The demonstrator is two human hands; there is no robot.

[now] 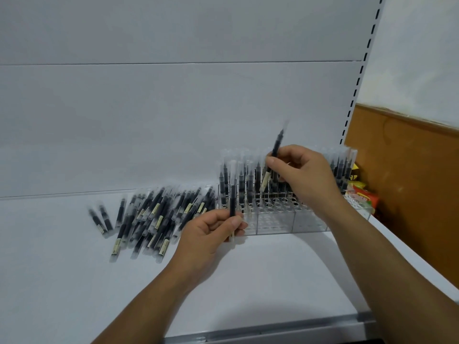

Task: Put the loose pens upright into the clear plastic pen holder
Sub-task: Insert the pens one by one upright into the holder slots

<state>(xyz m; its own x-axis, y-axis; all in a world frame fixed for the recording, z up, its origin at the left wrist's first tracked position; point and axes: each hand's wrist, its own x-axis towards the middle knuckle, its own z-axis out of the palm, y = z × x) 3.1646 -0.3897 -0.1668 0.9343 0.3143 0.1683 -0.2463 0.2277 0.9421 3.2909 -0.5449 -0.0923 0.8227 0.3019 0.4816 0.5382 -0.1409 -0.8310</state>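
Observation:
A clear plastic pen holder (278,220) with rows of round holes stands on the white shelf, at the back right. Several black pens with clear caps stand upright in its back and left rows. A heap of loose pens (154,212) lies to its left. My left hand (213,232) grips one pen (232,192) upright just in front of the holder's left end. My right hand (300,175) pinches another pen (274,155), tilted, above the holder's middle rows; its lower end is among the standing pens.
The white shelf (248,281) has a grey metal front edge near me. A white back panel rises behind. Right of the holder lie colourful snack packets (362,194), beside a brown board and a slotted upright.

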